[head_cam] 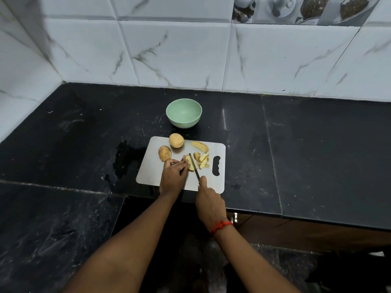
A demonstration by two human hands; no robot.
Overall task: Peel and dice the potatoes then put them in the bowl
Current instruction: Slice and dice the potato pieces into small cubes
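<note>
Readable text: none in view.
Glossy picture-printed wall tiles, far right [296,9]: a printed picture of what looks like white crockery and dark food; no letters, numbers or brand marks can be made out on them.

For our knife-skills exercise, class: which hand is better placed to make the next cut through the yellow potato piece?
Right. The right hand grips the thin dark knife, its blade across the yellow potato piece; the left hand holds that piece.
</note>
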